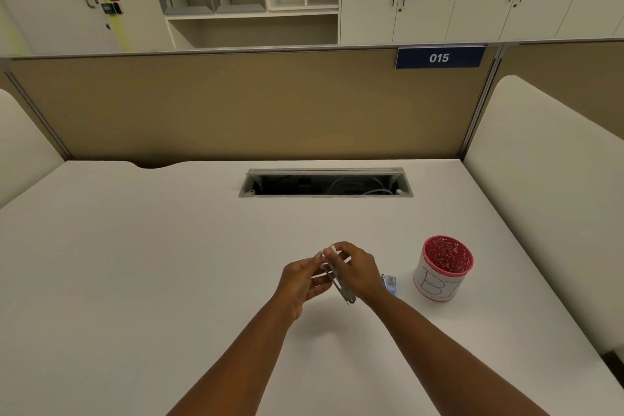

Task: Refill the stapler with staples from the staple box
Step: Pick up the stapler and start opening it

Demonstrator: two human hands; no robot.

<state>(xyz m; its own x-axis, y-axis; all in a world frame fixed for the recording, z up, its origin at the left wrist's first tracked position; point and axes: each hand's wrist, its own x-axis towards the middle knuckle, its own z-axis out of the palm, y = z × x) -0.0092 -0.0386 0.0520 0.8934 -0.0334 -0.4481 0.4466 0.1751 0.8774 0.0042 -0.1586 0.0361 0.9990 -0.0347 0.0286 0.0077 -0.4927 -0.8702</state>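
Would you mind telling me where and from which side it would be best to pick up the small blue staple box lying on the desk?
Probably by its two long sides, coming down from above. The staple box lies low on the desk, and its left edge is tucked behind the right hand, with the red-rimmed cup standing apart to its right. The top is therefore the clearest approach.

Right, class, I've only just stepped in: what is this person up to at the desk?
A person sits at a white desk holding a small metal stapler in the air with both hands: the left hand steadies it from one side, and the right hand grips it from above, fingers near its top end. It looks opened for loading, though whether staples are in yet is too small to tell. A small blue staple box lies on the desk just right of the hands, beside a red-rimmed pen pot.
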